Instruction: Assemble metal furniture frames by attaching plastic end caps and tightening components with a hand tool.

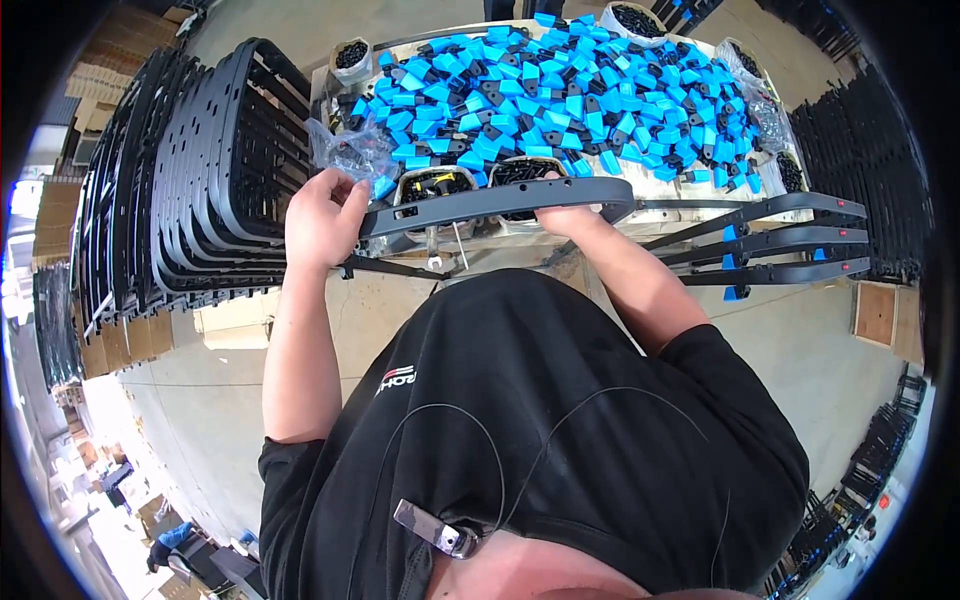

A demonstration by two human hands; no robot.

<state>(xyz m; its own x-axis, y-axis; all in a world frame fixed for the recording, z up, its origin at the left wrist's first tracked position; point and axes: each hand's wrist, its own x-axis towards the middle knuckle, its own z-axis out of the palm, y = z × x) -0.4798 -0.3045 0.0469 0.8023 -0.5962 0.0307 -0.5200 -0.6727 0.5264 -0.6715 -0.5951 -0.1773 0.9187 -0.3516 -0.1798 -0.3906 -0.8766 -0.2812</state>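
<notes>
A long black metal frame (470,205) with a rounded right corner and small holes lies across the view in front of my body. My left hand (322,222) is closed at its left end, fingers curled and thumb against them; whether something small is also in the fingers is hidden. My right hand (568,217) reaches under and behind the bar near its right corner and grips it, with most of its fingers hidden. Just beyond the bar stand two tubs of small black parts (435,185) (527,172). A yellow-and-black tool (440,184) lies in the left tub.
Blue-and-black plastic pieces (560,95) cover the table. Stacked black frames (215,160) stand close on the left. More frames with blue pieces (790,240) jut out at right. A wrench (434,258) hangs at the near edge. A clear plastic bag (350,150) lies beyond my left hand.
</notes>
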